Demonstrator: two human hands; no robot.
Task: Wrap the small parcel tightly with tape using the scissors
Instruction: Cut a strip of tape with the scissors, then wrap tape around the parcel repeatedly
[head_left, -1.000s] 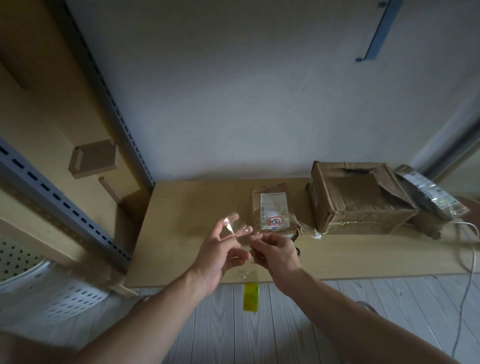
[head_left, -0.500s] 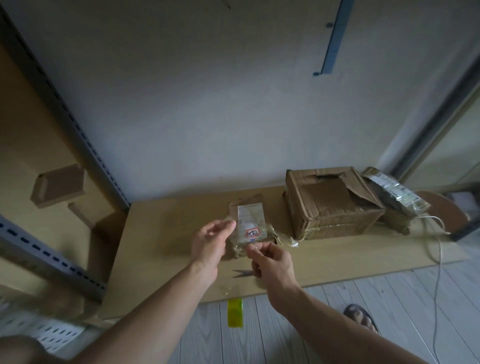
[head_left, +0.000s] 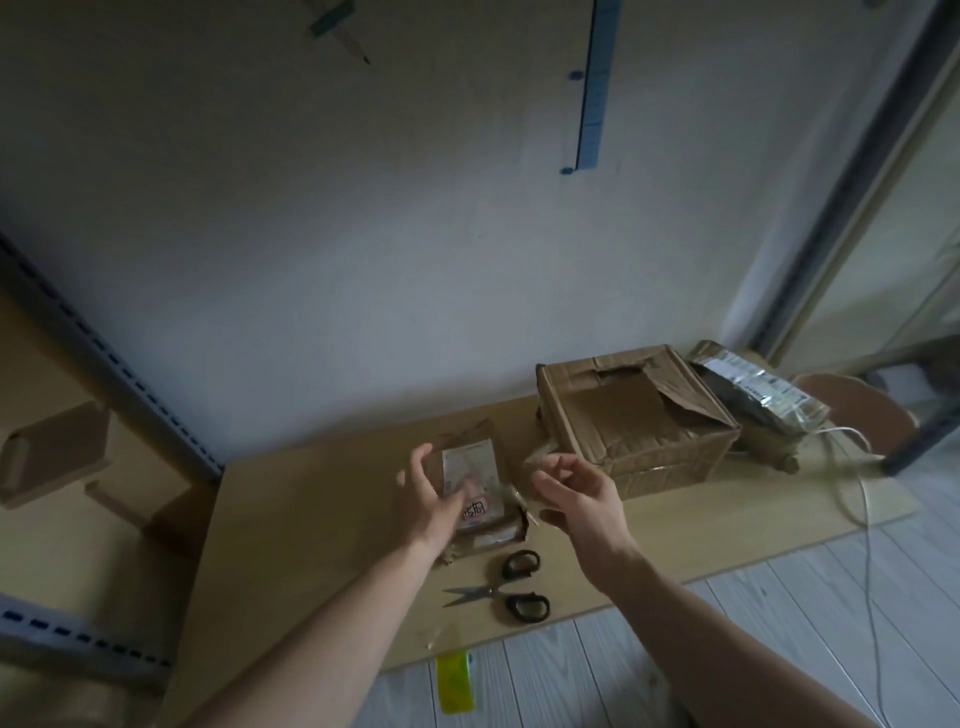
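Note:
The small brown parcel with a white label lies on the wooden tabletop. My left hand rests flat on its left part, fingers straight, covering that side. My right hand hovers just right of the parcel with loosely curled fingers and nothing plainly held. A crumpled bit of clear tape sticks out by its fingertips, between the parcel and the big box. Black-handled scissors lie shut on the table in front of the parcel, blades pointing left.
A torn cardboard box stands right of the parcel, with a silver mailer bag and a white cable beyond it. A yellow-green strip hangs off the table's front edge. Metal shelving rises on the left.
The clear tape strip stretched between both hands is gone from them. My left hand now lies on the parcel and my right hand has moved right. The scissors have come into view.

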